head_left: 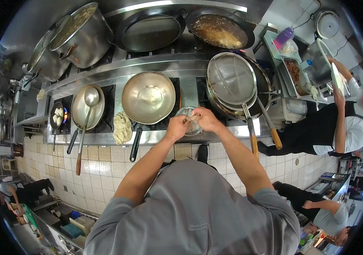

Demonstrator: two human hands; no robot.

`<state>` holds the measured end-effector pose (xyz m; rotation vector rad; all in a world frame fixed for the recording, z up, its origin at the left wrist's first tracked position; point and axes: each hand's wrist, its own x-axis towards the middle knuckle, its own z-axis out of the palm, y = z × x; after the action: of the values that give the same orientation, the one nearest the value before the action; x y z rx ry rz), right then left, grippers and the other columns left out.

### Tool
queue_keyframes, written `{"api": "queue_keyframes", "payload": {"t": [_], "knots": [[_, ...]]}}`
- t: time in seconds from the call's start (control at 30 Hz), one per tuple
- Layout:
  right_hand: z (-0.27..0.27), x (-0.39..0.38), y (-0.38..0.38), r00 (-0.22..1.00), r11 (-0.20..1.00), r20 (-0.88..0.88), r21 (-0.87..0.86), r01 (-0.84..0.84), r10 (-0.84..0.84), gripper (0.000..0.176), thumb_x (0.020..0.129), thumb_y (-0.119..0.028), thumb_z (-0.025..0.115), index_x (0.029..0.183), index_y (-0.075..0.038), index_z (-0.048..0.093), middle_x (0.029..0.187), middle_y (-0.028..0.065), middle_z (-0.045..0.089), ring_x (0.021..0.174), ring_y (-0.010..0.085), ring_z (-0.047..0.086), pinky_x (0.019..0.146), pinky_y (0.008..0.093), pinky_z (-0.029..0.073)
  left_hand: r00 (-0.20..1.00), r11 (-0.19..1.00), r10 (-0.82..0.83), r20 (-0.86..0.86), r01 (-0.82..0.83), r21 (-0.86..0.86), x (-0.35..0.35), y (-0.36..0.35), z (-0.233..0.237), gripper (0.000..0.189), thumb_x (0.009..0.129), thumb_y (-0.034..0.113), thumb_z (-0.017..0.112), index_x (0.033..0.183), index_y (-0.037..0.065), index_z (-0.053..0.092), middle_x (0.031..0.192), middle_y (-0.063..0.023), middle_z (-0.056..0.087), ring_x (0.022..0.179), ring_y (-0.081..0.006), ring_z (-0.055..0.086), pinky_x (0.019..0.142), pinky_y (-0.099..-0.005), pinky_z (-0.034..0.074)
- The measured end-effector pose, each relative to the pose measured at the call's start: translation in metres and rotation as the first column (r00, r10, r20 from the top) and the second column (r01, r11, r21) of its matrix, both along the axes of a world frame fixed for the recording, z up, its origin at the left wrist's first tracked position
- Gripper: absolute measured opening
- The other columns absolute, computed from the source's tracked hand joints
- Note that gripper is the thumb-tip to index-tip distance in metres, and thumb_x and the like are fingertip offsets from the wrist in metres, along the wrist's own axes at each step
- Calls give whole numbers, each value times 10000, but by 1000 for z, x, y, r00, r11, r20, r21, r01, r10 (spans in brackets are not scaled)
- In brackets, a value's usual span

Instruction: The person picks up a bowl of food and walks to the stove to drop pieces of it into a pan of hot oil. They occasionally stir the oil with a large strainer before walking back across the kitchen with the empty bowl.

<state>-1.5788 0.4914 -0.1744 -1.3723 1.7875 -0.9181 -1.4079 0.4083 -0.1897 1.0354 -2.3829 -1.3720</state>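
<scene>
My left hand (178, 126) and my right hand (205, 119) meet at the front edge of the stove, fingers bent and pinched together. Whatever lies between the fingertips is too small to make out. Right under them is a clear round bowl (194, 128), partly covered by the hands; its contents do not show plainly. Left of my hands, a wide metal wok (148, 95) with a black handle sits on a burner. A crumpled beige cloth (122, 128) lies beside that handle.
On the right, round strainers (231, 78) rest over a wok, wooden handles jutting past the edge. A ladle (91, 97) lies in a left pan. A small pan (57, 115) sits by a flame. Behind stands a wok of brown liquid (219, 29). A person (317, 127) holds a plate at right.
</scene>
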Motion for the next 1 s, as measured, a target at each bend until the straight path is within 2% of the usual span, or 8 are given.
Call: {"api": "queue_keyframes", "payload": {"t": [0.3, 0.37, 0.4, 0.47, 0.73, 0.8, 0.93, 1.0], "knots": [[1, -4, 9, 912, 963, 321, 163, 214, -257, 184, 916, -123, 591, 996, 18, 679, 839, 121, 692, 732, 203, 670, 695, 337, 519, 998, 992, -4, -70, -5, -128, -2, -5, -19, 185, 889, 173, 671, 858, -7, 703, 739, -182, 678, 705, -326, 674, 674, -382, 526], [9, -5, 10, 902, 948, 300, 169, 270, -311, 200, 934, -145, 604, 1016, 18, 688, 805, 74, 686, 694, 146, 661, 661, 307, 519, 984, 769, 176, -9, -132, 625, 3, -10, -19, 188, 946, 178, 607, 961, 32, 725, 746, -86, 681, 653, -228, 650, 646, -359, 535], [9, -3, 11, 900, 947, 302, 167, 273, -313, 200, 934, -145, 604, 1016, 18, 688, 805, 74, 686, 694, 146, 661, 661, 307, 519, 985, 771, 173, -8, -130, 623, 6, -12, -19, 188, 946, 178, 607, 961, 32, 725, 746, -86, 681, 653, -228, 650, 646, -359, 535], [2, 7, 15, 882, 959, 378, 81, 273, -283, 213, 911, -86, 630, 1056, 63, 677, 855, 74, 701, 741, 137, 671, 675, 290, 523, 925, 317, 357, -130, 11, 948, 12, -15, -24, 217, 995, 216, 580, 1101, 50, 673, 845, -12, 656, 706, -138, 612, 661, -297, 536], [-3, 48, 10, 945, 945, 16, 40, 326, -326, 192, 789, -69, 714, 980, -74, 736, 965, 164, 717, 834, 274, 708, 770, 328, 541, 937, 380, 293, -188, 67, 923, 12, -8, -14, 247, 1022, 214, 539, 1189, 42, 599, 1044, -53, 668, 893, -150, 649, 781, -310, 555], [14, 46, 14, 923, 978, -338, 37, 206, -182, 199, 802, -81, 668, 990, -51, 724, 981, 186, 710, 970, 349, 681, 831, 392, 535, 939, 412, 279, -200, 71, 908, 14, -6, -15, 242, 1012, 192, 545, 1190, 38, 602, 1051, -60, 671, 903, -153, 646, 784, -313, 551], [-22, 21, 14, 992, 994, -89, 62, 92, -86, 210, 793, -120, 693, 988, -51, 725, 971, 180, 707, 1044, 346, 648, 878, 399, 515, 934, 374, 269, -235, 123, 919, 22, -13, -6, 212, 964, 111, 560, 1150, 29, 621, 959, -39, 637, 814, -126, 585, 704, -268, 484], [-38, 17, 15, 982, 962, 59, -195, 189, -181, 161, 781, -161, 758, 901, -60, 726, 928, 158, 688, 950, 301, 654, 831, 369, 513, 927, 355, 266, -264, 161, 921, 19, -15, -5, 202, 951, 88, 560, 1131, 24, 627, 921, -29, 618, 778, -116, 555, 672, -253, 454]]}}
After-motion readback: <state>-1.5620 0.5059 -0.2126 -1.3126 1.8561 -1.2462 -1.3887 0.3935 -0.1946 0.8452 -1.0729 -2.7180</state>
